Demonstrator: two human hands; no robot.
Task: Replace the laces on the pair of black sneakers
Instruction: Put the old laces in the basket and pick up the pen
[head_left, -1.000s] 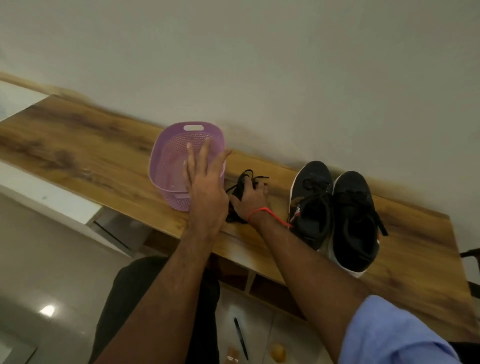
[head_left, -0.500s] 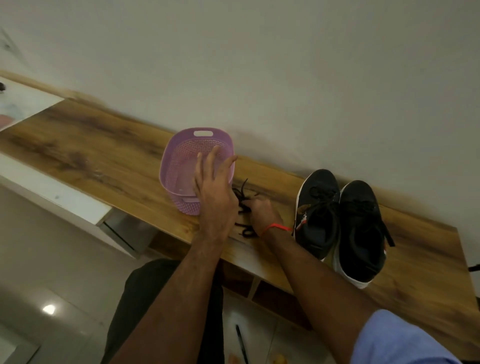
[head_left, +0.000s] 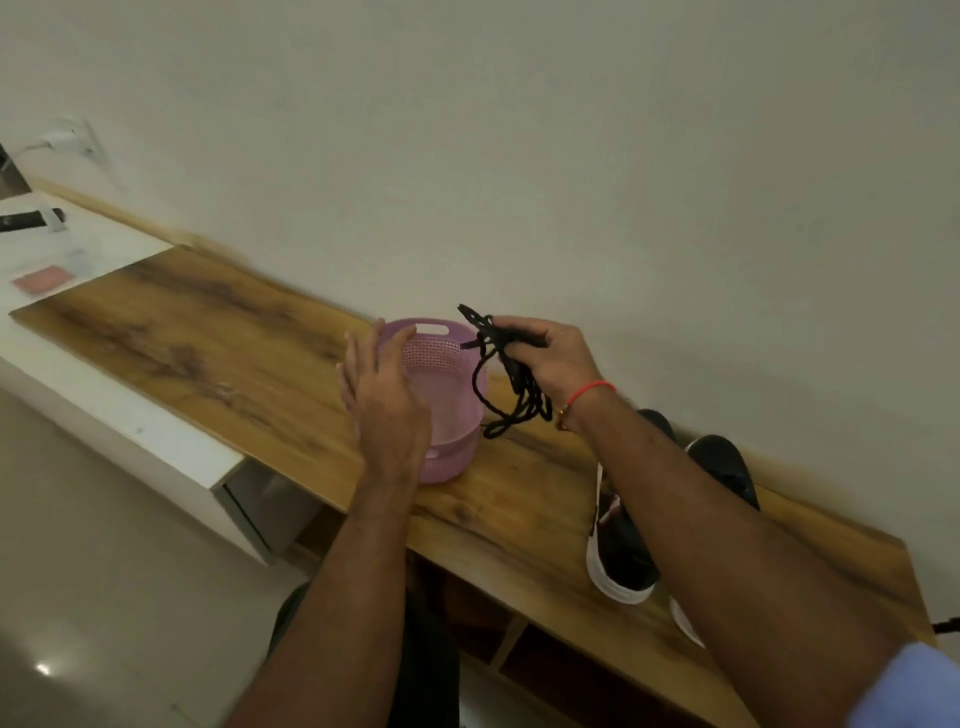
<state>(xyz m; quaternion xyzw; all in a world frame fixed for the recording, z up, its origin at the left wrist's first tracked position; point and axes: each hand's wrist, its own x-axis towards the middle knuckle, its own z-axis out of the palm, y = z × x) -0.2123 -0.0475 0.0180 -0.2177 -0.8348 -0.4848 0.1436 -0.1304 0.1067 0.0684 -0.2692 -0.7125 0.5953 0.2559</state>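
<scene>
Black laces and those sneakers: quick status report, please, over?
Right hand gripping tangled black laces, lifted above wooden shelf. Left hand open, against purple plastic basket. Black sneakers partly hidden behind right forearm, untouched.

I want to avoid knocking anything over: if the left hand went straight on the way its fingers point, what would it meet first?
Probably the purple basket: the left hand is at its near rim already, though depth is unclear.

I see the purple perforated plastic basket on the wooden table, against the wall. The pair of black sneakers sits to its right, partly behind my right forearm.
</scene>
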